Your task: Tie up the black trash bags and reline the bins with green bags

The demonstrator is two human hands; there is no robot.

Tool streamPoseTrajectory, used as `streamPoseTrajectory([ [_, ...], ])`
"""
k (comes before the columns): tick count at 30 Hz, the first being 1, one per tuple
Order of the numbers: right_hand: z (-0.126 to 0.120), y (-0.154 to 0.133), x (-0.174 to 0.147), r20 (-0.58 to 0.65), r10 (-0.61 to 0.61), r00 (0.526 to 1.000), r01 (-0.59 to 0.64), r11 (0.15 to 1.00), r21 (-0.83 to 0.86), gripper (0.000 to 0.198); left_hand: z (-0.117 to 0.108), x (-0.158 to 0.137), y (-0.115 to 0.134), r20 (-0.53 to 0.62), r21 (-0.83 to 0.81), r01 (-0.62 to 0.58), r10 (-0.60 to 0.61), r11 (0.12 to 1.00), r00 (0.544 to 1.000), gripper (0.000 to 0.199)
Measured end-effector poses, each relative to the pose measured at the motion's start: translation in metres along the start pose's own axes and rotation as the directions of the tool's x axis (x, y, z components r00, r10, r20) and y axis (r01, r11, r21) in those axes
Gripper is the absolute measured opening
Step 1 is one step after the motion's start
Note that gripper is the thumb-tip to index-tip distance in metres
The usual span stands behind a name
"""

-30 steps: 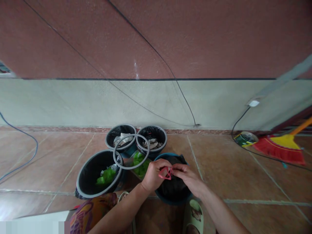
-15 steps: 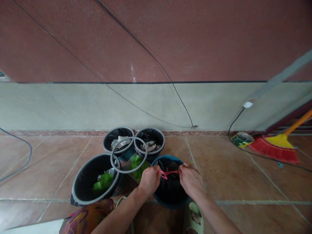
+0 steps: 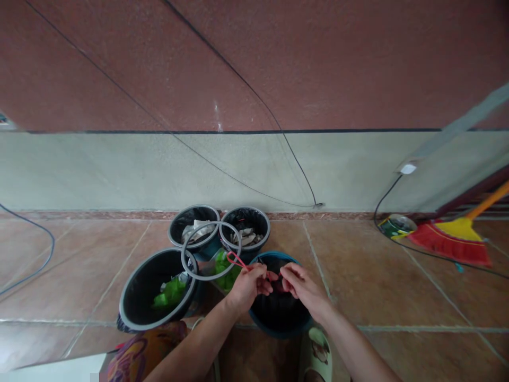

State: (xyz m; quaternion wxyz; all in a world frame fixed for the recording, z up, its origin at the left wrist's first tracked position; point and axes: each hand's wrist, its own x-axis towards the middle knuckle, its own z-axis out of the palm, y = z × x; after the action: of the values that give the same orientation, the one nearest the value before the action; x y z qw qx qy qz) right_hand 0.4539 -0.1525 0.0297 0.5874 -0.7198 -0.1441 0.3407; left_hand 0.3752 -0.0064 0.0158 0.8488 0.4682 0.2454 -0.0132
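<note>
A thin, looped red drawstring (image 3: 239,260) is held by the left hand (image 3: 249,286), its length directed forward-left, away from the curled right hand (image 3: 301,284), whose hold cannot be told.

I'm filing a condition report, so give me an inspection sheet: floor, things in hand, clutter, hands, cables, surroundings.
Surface: brown tiled floor with pale joints.
Things in hand: red strip, over a blue bin with black plastic inside.
Clutter: three gray-rimmed bins holding waste; loose gray ring overlapping them in view; can beside a red-and-yellow broom.
Hands: left hand holds the red strip, a loop sticking out; right hand has its fingertips close to the strip, contact unclear.
Cables: black cord from a white wall fitting down to the floor; blue cable on the floor at left; thin dark cables on the wall.
Surroundings: wall, red above, pale below.
</note>
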Motion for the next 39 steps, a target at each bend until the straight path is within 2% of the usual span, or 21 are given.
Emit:
streamPoseTrajectory([
  [3, 0.002, 0.002, 0.0, 0.065, 0.04, 0.997, -0.03, 0.988, -0.149, 0.035, -0.002, 0.004, -0.008, 0.003, 0.074, -0.001, 0.001, 0.997, 1.0, 0.033],
  [5, 0.003, 0.006, 0.001, 0.097, 0.016, 0.995, 0.01, 0.965, -0.262, 0.03, -0.004, 0.008, -0.015, 0.021, 0.155, -0.04, 0.038, 0.987, 0.999, 0.024],
  [8, 0.005, 0.008, 0.002, 0.152, -0.031, 0.988, 0.087, 0.919, -0.384, 0.025, -0.007, 0.011, -0.024, 0.111, 0.384, -0.129, 0.093, 0.914, 0.989, 0.013],
  [9, 0.005, 0.007, 0.001, 0.166, -0.032, 0.986, 0.099, 0.907, -0.41, 0.025, -0.008, 0.011, -0.025, 0.147, 0.495, -0.172, 0.113, 0.852, 0.983, 0.013],
  [11, 0.004, 0.005, 0.001, 0.178, -0.028, 0.984, 0.104, 0.895, -0.434, 0.025, -0.009, 0.009, -0.027, 0.211, 0.708, -0.263, 0.16, 0.655, 0.964, 0.007],
  [13, 0.003, 0.003, 0.001, 0.173, -0.035, 0.984, 0.107, 0.895, -0.433, 0.027, -0.01, 0.006, -0.026, 0.282, 0.826, -0.349, 0.212, 0.442, 0.936, 0.009],
  [14, 0.002, 0.002, 0.001, 0.166, -0.037, 0.985, 0.105, 0.9, -0.423, 0.027, -0.01, 0.004, -0.025, 0.323, 0.848, -0.387, 0.226, 0.363, 0.919, 0.013],
  [16, 0.001, 0.003, 0.002, 0.142, -0.037, 0.989, 0.087, 0.927, -0.365, 0.025, -0.011, 0.002, -0.021, 0.389, 0.852, -0.447, 0.24, 0.273, 0.889, 0.02],
  [19, 0.001, 0.006, 0.005, 0.063, -0.003, 0.998, 0.017, 0.978, -0.208, 0.026, -0.012, 0.001, -0.015, 0.424, 0.849, -0.477, 0.247, 0.227, 0.871, 0.022],
  [22, 0.002, 0.005, 0.007, -0.064, 0.027, 0.998, -0.027, 1.0, -0.014, 0.035, -0.011, 0.0, -0.01, 0.401, 0.845, -0.465, 0.261, 0.266, 0.878, 0.022],
  [25, 0.003, 0.003, 0.007, -0.175, 0.091, 0.98, -0.055, 0.979, 0.197, 0.048, -0.009, 0.0, -0.008, 0.334, 0.793, -0.404, 0.23, 0.457, 0.914, 0.026],
  [28, 0.004, 0.003, 0.005, -0.127, 0.159, 0.979, -0.122, 0.958, 0.259, 0.054, -0.008, 0.002, -0.009, 0.27, 0.676, -0.334, 0.201, 0.657, 0.942, 0.029],
  [32, 0.005, 0.009, 0.004, 0.041, 0.074, 0.996, -0.077, 0.995, 0.067, 0.041, -0.008, 0.009, -0.01, 0.19, 0.509, -0.308, 0.244, 0.803, 0.951, 0.03],
  [36, 0.004, 0.012, 0.007, 0.036, -0.009, 0.999, 0.017, 0.975, -0.223, 0.025, -0.008, 0.014, -0.014, 0.04, 0.394, -0.227, 0.231, 0.891, 0.972, 0.032],
  [39, 0.003, 0.013, 0.009, 0.044, -0.018, 0.999, 0.03, 0.95, -0.312, 0.026, -0.01, 0.015, -0.018, -0.027, 0.301, -0.143, 0.159, 0.943, 0.987, 0.033],
])
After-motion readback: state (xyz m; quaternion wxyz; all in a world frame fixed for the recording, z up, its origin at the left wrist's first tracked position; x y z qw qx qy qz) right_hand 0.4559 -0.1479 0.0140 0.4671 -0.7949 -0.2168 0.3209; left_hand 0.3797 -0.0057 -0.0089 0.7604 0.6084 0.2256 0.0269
